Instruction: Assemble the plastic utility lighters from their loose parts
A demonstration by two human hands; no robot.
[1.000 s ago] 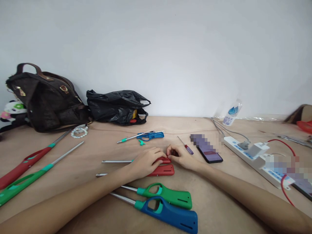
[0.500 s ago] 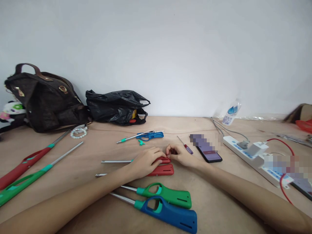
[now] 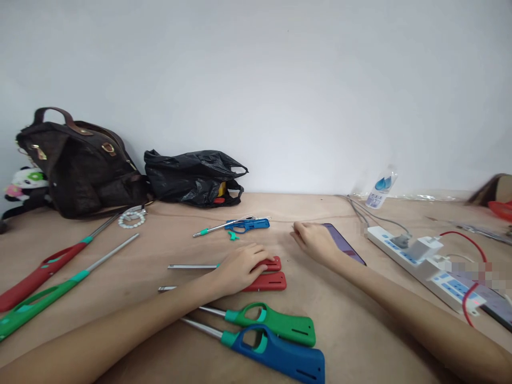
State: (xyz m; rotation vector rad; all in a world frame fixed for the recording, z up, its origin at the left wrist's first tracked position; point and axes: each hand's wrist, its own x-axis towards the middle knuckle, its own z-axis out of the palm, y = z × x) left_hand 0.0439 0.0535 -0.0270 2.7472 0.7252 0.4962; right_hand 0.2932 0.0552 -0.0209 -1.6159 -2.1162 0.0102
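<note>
My left hand (image 3: 237,271) rests over a red lighter (image 3: 274,263), its fingers curled round the handle, whose end shows past the fingertips. Close beside it lies a second red lighter (image 3: 276,282), partly under the same hand. My right hand (image 3: 319,243) is closed on the screwdriver, which is almost wholly hidden beneath the fingers. A tiny dark speck (image 3: 288,261) lies between the hands. Behind them are an opened blue lighter (image 3: 261,224) and a loose teal trigger (image 3: 233,236). Nearer me lie a green lighter (image 3: 298,327) and a blue lighter (image 3: 294,358).
A phone (image 3: 344,245) lies partly behind my right hand. At right is a power strip (image 3: 418,264) with chargers and cables. A bottle (image 3: 380,191), black plastic bag (image 3: 188,176) and backpack (image 3: 92,170) stand by the wall. Another red lighter (image 3: 38,277) and green lighter (image 3: 44,298) lie left.
My right hand has left the end of the red lighter and moved right and away, onto the screwdriver, covering it. My left hand stays on the red lighter.
</note>
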